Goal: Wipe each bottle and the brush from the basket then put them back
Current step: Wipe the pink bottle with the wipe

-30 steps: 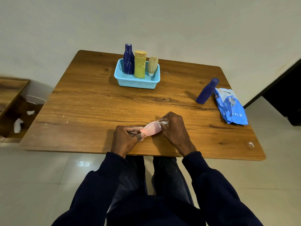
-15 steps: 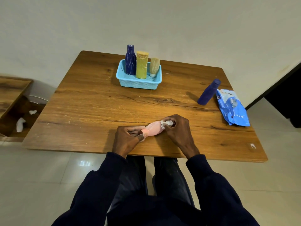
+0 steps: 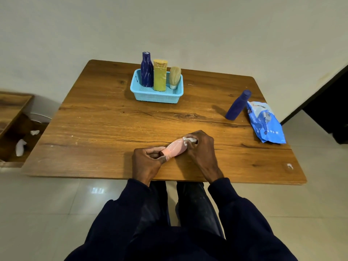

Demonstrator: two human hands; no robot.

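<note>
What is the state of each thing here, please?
pink bottle: held sideways, left hand gripping one end
white wipe: pinched by right hand against it
streaked blue bottle: upright in basket
yellow bottle: upright in basket
brush: upright in basket
plain blue bottle: standing on table
blue packet: lying flat

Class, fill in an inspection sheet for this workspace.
Surface: wooden table, few white specks.
Job's things: pink bottle in hand; dark blue bottle, yellow bottle, brush upright in blue basket; lone blue bottle standing outside, right.
Clutter: wipes pack beside it.
Hands: left hand grips pink bottle; right hand pinches white wipe against it.
Cables: nothing seen.
Surroundings: pale wall, tiled floor, wooden shelf with white scraps, left.
</note>
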